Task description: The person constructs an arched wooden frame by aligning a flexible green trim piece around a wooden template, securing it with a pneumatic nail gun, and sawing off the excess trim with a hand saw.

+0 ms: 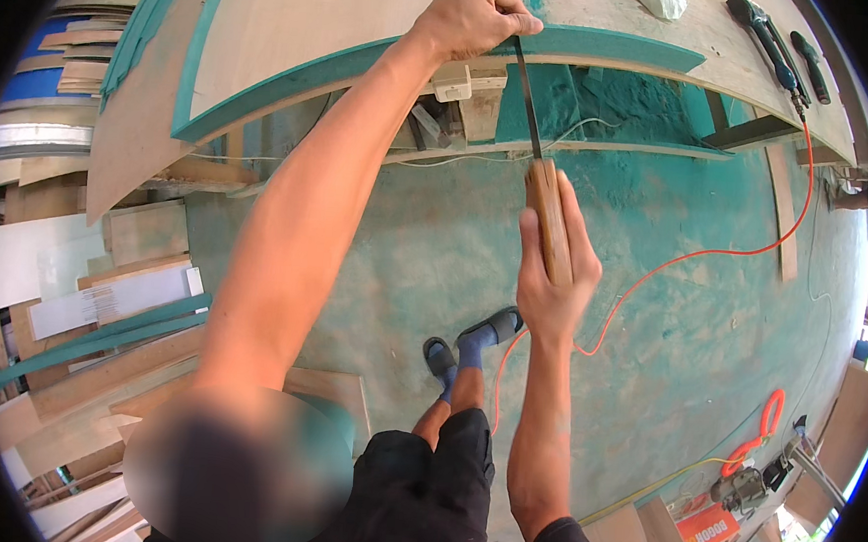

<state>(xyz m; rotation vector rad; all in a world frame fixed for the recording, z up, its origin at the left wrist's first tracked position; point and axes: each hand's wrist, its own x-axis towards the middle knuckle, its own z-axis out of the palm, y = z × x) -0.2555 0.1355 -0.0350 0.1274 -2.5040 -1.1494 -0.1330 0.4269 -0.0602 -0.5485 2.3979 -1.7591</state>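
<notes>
My right hand [564, 291] is wrapped round the wooden handle of a file [530, 108], a long, dark, narrow tool pointing away from me. The file's far end reaches the green edge strip [607, 45] of a workpiece on the bench. My left hand [474, 20] is closed at that far end, thumb and fingers pressed together over the blade where it meets the strip. The blade's tip is hidden by these fingers. Inside the green strips lies a pale wooden panel [310, 15], to the left of my left hand.
A black power tool [766, 43] with a red hose [705, 252] lies on the bench's right side, next to a dark hand tool [810, 67]. Wood offcuts [101, 350] are stacked at left. The hose trails over the green-dusted floor [436, 241] past my feet.
</notes>
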